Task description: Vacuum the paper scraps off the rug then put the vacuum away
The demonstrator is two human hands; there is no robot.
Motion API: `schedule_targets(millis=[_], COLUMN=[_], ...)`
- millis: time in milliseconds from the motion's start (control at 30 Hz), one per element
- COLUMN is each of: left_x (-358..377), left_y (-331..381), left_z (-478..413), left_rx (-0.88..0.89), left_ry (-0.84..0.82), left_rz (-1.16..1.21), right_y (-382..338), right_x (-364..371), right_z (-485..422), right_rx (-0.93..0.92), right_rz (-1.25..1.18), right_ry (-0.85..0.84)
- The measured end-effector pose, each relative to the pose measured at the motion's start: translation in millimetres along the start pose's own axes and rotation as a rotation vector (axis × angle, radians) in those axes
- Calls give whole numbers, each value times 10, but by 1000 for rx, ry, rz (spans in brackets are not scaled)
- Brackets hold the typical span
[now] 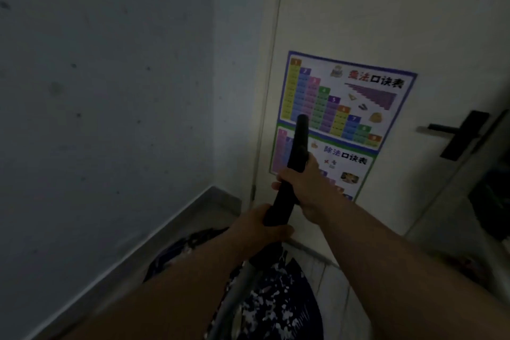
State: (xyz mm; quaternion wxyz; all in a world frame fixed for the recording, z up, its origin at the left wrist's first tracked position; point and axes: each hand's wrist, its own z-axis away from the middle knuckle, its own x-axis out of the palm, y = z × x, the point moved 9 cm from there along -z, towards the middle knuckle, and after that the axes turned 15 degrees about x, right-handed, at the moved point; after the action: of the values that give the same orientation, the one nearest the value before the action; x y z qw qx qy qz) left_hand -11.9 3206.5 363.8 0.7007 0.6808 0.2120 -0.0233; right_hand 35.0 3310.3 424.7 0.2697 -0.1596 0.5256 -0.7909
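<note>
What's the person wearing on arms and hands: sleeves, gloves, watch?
Nothing visible. The left hand and right hand are ungloved. The left forearm and right forearm are bare to the frame edge, with no sleeve in view. No watch, band or ring shows, though the picture is dim and blurred, so a thin ring could be missed.

Bare left forearm [171,281], bare right forearm [400,254]

A dim corner of a home. A colourful multiplication chart [342,119] hangs on a pale door [386,8] with a black lever handle [455,132] at right. A patterned rug [276,309] lies at the bottom, beside a grey wall [105,91].
</note>
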Motion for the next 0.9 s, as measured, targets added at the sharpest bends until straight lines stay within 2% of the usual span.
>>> schedule_targets(millis=[133, 267, 433, 600, 733, 900], left_x=[181, 249, 514, 787, 896, 870], left_y=[29, 116, 222, 226, 178, 55], left_z=[10, 112, 208, 461, 802, 1078], left_rx=[-44, -7, 19, 28, -15, -145], left_ry=[81, 191, 212, 269, 335, 420], left_rz=[-84, -80, -18, 46, 83, 169], right_y=[77, 111, 97, 471, 797, 952], right_x=[-125, -181, -357, -363, -275, -82], right_z=[-47, -9, 214, 490, 594, 599], right_rx=[35, 7, -23, 4, 50, 54], right_rz=[-13, -43, 19, 338, 239, 203], right_ry=[-107, -133, -141, -93, -127, -298])
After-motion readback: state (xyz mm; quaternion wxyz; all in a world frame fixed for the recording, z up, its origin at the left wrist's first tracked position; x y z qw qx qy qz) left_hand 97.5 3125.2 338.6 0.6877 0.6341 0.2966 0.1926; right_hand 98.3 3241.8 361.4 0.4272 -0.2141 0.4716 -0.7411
